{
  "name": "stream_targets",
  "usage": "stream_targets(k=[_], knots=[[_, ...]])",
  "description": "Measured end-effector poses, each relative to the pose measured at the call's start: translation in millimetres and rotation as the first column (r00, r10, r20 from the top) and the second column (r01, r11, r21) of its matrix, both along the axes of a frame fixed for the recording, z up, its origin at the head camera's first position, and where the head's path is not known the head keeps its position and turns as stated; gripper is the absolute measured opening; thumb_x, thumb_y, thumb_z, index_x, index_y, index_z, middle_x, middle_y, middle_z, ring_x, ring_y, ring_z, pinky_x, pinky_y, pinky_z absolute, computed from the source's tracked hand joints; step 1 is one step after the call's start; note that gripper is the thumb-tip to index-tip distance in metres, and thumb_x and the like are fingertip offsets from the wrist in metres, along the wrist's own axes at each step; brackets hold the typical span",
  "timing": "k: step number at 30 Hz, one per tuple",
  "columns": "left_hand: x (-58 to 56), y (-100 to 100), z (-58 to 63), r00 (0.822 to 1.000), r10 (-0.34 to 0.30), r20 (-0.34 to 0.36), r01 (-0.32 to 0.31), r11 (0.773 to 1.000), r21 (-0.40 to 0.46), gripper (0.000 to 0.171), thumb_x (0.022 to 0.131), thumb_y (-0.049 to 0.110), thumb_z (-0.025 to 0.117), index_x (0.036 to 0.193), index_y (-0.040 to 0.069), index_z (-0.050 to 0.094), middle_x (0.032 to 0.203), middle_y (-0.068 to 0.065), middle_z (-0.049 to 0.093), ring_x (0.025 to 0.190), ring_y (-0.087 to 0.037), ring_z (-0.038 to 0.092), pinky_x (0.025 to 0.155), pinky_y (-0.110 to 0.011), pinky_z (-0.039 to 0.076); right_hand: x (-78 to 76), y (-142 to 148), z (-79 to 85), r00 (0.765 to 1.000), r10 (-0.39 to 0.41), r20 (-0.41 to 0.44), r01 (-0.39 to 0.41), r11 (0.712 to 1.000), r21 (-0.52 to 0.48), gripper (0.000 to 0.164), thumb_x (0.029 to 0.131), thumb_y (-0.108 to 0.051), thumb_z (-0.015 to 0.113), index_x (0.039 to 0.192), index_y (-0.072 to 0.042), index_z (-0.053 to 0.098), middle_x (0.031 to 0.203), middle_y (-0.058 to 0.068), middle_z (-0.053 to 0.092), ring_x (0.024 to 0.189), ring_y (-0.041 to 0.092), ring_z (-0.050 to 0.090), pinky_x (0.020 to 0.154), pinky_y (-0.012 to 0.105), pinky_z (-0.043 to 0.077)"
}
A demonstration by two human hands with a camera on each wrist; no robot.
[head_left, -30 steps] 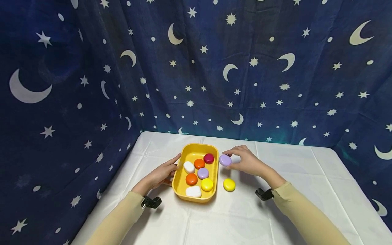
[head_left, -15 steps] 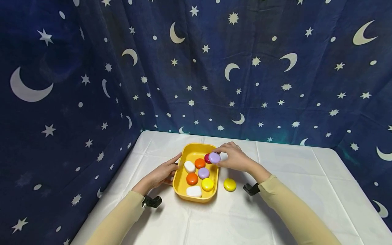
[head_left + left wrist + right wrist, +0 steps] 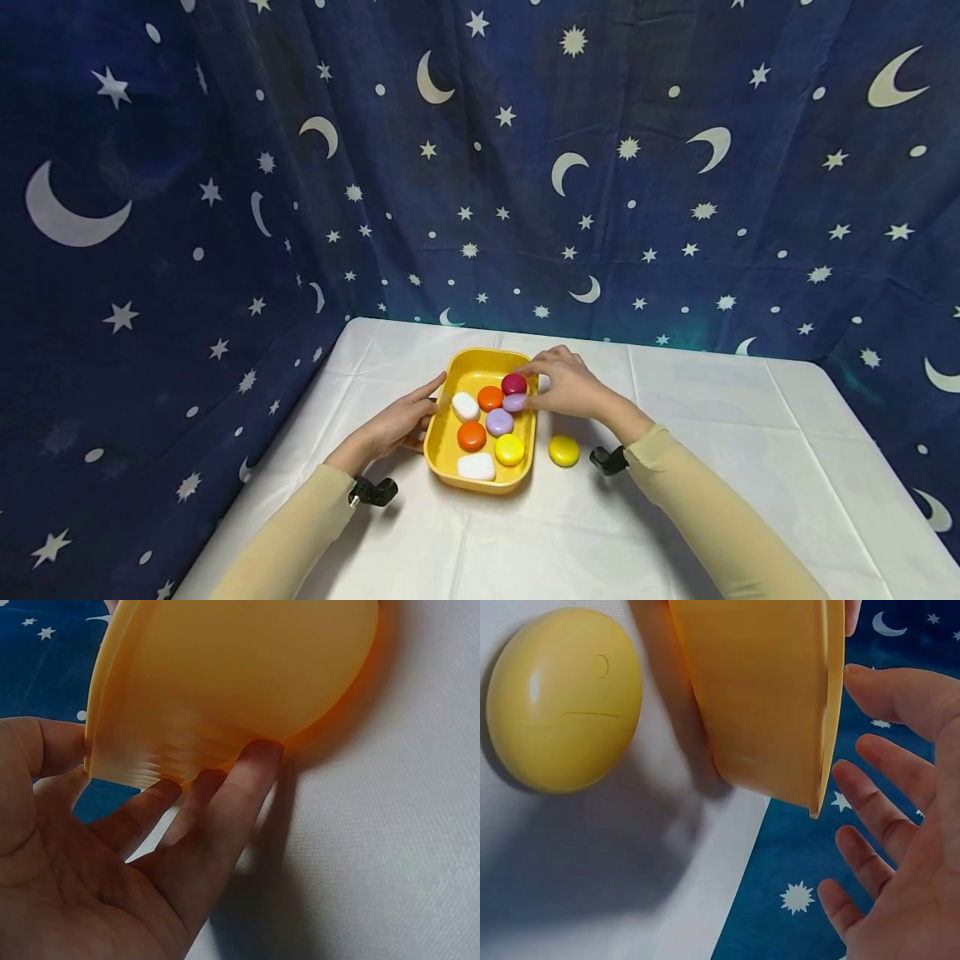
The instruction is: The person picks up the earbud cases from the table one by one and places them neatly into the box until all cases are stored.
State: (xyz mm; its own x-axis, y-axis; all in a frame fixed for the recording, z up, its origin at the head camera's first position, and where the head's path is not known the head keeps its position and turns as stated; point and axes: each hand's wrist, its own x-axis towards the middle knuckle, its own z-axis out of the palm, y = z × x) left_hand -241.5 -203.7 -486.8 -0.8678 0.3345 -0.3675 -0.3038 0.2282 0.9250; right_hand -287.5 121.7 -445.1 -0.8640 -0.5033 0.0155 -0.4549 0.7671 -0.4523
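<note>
A yellow plastic tub (image 3: 480, 486) stands mid-table with several glossy rounded pieces inside. My left hand (image 3: 393, 427) touches its left side; in the left wrist view the fingertips press the outer wall (image 3: 247, 667). Over the right rim reaches my right hand (image 3: 573, 387). Its thumb and fingers are spread apart at a purple round piece (image 3: 514, 402), which leans tilted in the tub just below a dark red piece (image 3: 513, 383). In the right wrist view the fingers are loose beside the rim, and the tilted piece is hidden.
Outside the tub, a yellow round piece (image 3: 564, 451) lies on the white tablecloth (image 3: 697, 417) to its right. Inside are also orange (image 3: 472, 436), white (image 3: 476, 467), yellow (image 3: 509, 449) and purple (image 3: 499, 422) pieces. A dark blue star-and-moon curtain (image 3: 510, 192) hangs behind.
My right hand has carried the purple piece leftward over the rim and down into the tub, where its fingers have loosened from it. The left hand stays at the tub's side.
</note>
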Motion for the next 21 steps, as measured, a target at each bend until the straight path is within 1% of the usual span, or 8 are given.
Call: stream_targets(k=[4,9,14,17,21], knots=[[-0.1,0.3,0.6,1.0,0.0,-0.003,0.0,1.0,-0.002,0.064,0.105,0.024,0.045,0.164,0.038,0.024,0.106,-0.022,0.069,0.102,-0.029,0.07,0.075,-0.047,0.062,2.4,6.0,1.8,1.0,-0.023,-0.012,0.022,0.999,-0.033,0.052,0.082,-0.038,0.082,0.131,-0.023,0.072,0.125,0.0,0.065,0.129,0.027,0.041,0.109,0.055,0.033],[-0.7,-0.1,-0.1,1.0,-0.004,-0.008,0.004,1.0,-0.01,0.063,0.106,0.024,0.044,0.164,0.038,0.023,0.103,-0.023,0.069,0.1,-0.028,0.07,0.074,-0.046,0.062,6.0,15.6,4.3,0.999,-0.04,-0.011,0.04,0.997,-0.061,0.05,0.083,-0.035,0.081,0.131,-0.024,0.072,0.127,0.0,0.064,0.13,0.028,0.04,0.109,0.057,0.033],[-0.3,-0.2,-0.4,1.0,-0.001,-0.005,0.001,1.0,-0.016,0.063,0.106,0.024,0.045,0.163,0.038,0.024,0.104,-0.022,0.07,0.099,-0.028,0.07,0.074,-0.046,0.062,10.1,23.7,5.2,0.999,-0.038,-0.025,0.037,0.997,-0.065,0.052,0.084,-0.033,0.08,0.134,-0.022,0.07,0.124,0.0,0.065,0.128,0.027,0.042,0.108,0.057,0.036],[-0.4,-0.2,-0.3,1.0,-0.002,-0.002,0.002,1.0,-0.01,0.063,0.106,0.025,0.045,0.164,0.038,0.023,0.108,-0.022,0.071,0.1,-0.029,0.07,0.075,-0.046,0.062,13.2,27.3,5.8,0.999,-0.035,-0.027,0.033,0.997,-0.076,0.054,0.084,-0.033,0.08,0.135,-0.021,0.069,0.121,0.0,0.066,0.127,0.026,0.042,0.108,0.056,0.036],[-0.5,-0.3,-0.1,1.0,-0.014,-0.005,0.014,1.0,-0.003,0.063,0.106,0.024,0.044,0.164,0.036,0.021,0.111,-0.023,0.071,0.1,-0.028,0.07,0.074,-0.046,0.062,17.2,32.2,6.9,0.999,-0.031,-0.019,0.029,0.996,-0.085,0.055,0.085,-0.034,0.079,0.137,-0.023,0.068,0.124,0.001,0.065,0.128,0.026,0.041,0.109,0.057,0.035]])
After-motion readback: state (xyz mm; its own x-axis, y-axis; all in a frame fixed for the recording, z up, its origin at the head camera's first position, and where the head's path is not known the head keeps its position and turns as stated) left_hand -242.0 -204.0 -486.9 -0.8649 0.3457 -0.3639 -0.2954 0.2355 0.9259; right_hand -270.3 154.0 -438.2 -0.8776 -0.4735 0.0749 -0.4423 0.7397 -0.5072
